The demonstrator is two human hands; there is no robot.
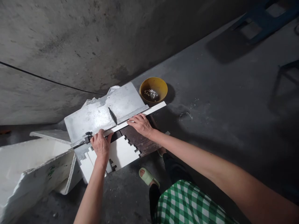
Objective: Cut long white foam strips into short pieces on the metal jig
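Note:
A long white strip (154, 109) lies along the front edge of a dusty white saw table (102, 112) with a dark blade (112, 115) sticking up through it. My left hand (101, 145) rests on the strip's near end, fingers curled over it beside a black knob (88, 137). My right hand (140, 123) lies flat on the strip just right of the blade, fingers stretched out and pressing down.
A yellow bowl (158, 85) holding small white pieces stands on the concrete floor behind the table. White notched boards (123, 152) lie below the strip. White foam boxes (35, 168) sit at left. A black cable (46, 79) runs along the wall. Blue stool (263, 21) far right.

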